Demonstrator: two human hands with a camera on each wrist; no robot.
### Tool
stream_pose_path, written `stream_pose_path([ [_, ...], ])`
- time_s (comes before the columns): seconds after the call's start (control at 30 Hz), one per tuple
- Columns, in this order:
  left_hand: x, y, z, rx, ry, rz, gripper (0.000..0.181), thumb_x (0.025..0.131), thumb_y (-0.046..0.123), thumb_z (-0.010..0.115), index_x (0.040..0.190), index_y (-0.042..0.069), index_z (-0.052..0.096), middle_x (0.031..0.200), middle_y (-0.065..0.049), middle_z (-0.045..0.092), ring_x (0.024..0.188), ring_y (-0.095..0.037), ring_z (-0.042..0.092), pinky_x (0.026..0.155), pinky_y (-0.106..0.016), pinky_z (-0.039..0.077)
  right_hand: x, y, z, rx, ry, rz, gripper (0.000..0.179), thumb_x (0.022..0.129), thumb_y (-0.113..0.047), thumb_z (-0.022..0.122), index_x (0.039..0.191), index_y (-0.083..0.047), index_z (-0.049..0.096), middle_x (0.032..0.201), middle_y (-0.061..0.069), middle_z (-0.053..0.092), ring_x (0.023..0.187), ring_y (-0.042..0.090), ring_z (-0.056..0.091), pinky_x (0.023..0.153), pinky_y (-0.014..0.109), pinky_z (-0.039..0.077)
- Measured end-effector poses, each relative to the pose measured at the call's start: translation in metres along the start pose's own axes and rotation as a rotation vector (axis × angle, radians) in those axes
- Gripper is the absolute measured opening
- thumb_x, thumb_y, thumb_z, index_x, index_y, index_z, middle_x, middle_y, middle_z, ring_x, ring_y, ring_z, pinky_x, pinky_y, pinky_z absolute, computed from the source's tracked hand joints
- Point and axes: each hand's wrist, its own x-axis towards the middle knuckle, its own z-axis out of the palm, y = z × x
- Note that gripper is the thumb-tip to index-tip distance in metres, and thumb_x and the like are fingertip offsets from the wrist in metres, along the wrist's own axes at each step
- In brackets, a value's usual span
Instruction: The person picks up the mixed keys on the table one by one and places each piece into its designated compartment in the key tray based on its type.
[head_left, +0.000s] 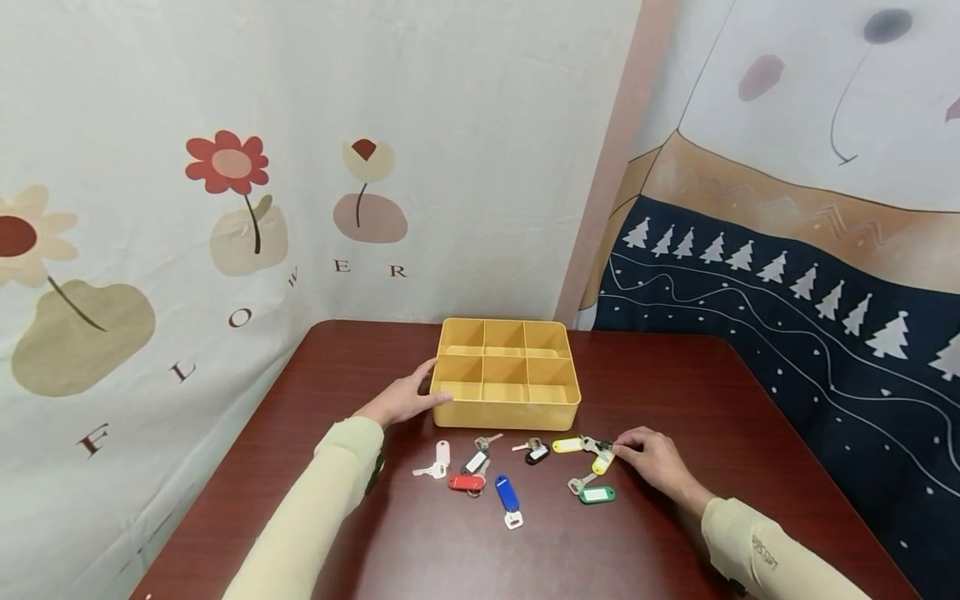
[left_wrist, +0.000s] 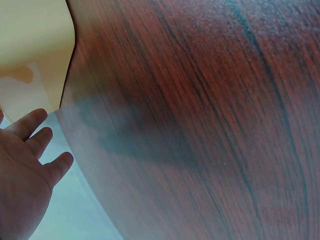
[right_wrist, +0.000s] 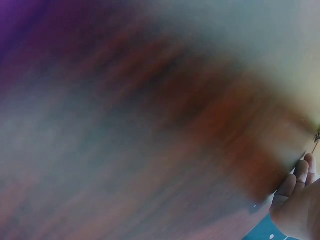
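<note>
A yellow six-compartment box (head_left: 506,415) stands toward the back of the table. My left hand (head_left: 405,398) rests on its left side, thumb over the front corner, other fingers fairly straight along the wall. In the left wrist view, those fingers reach up beside the box (left_wrist: 37,37). My right hand (head_left: 660,462) pinches a small dark key tag (head_left: 604,446) between thumb and fingertips, low over the table. Right beside it lie a yellow key tag (head_left: 602,463) and another yellow key tag (head_left: 567,445) with a key. In the right wrist view only the hand's edge (right_wrist: 297,205) shows.
Keys with tags lie in front of the box: white (head_left: 442,454), grey (head_left: 476,462), red (head_left: 466,482), blue (head_left: 507,493), black (head_left: 537,455) and green (head_left: 597,495). The dark red table (head_left: 420,550) meets printed curtains (head_left: 480,167) behind and at the sides.
</note>
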Motion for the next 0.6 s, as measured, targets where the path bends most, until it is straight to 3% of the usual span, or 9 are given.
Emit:
stream_pose_path([
  [0.4, 0.0, 0.0, 0.0, -0.006, 0.001, -0.006, 0.086, 0.094, 0.048, 0.064, 0.159, 0.017, 0.017, 0.152, -0.022, 0.039, 0.137, -0.042, 0.038, 0.11, -0.057, 0.03, 0.008, -0.01, -0.011, 0.045, 0.058, 0.032, 0.008, 0.09, -0.016, 0.073, 0.089, -0.009, 0.078, 0.099, 0.006, 0.072, 0.1, 0.028, 0.065, 0.087, 0.046, 0.049],
  [0.6, 0.001, -0.001, 0.0, -0.015, 0.0, -0.002, 0.088, 0.093, 0.051, 0.065, 0.159, 0.017, 0.018, 0.151, -0.022, 0.04, 0.136, -0.041, 0.04, 0.11, -0.057, 0.031, 0.016, -0.013, -0.02, 0.098, 0.095, 0.07, 0.011, 0.092, -0.02, 0.073, 0.09, -0.01, 0.078, 0.104, 0.005, 0.071, 0.101, 0.025, 0.063, 0.085, 0.037, 0.049],
])
